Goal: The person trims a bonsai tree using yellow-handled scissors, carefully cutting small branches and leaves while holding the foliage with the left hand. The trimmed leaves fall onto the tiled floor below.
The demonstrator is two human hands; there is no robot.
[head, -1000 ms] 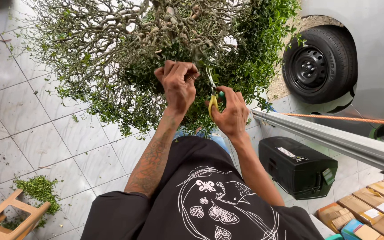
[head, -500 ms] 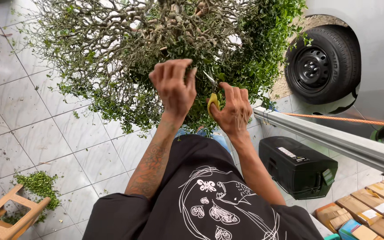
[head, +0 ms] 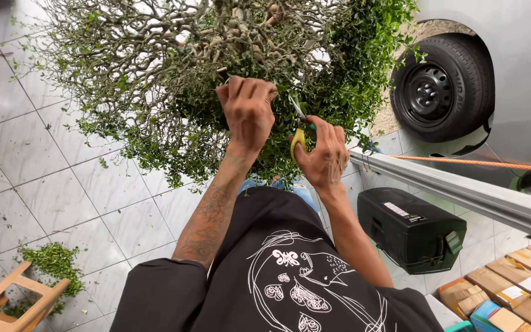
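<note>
A dense small-leaved shrub (head: 173, 80) with bare twisted branches fills the upper part of the head view. My left hand (head: 248, 110) reaches into its foliage, fingers curled around twigs and leaves. Just to its right, my right hand (head: 324, 154) grips yellow-handled scissors (head: 298, 132), whose blades point up into the greenery close to my left hand. My black printed shirt covers the lower middle.
A heap of green clippings (head: 53, 264) lies on the white floor tiles beside a wooden stool (head: 7, 301) at lower left. A black case (head: 410, 230) and cardboard boxes (head: 511, 289) sit at right, under a metal rail (head: 462, 190). A car wheel (head: 440, 92) stands at upper right.
Both hands have shifted slightly within the foliage; my left hand has closed more tightly on the twigs, and the scissors have stayed near it.
</note>
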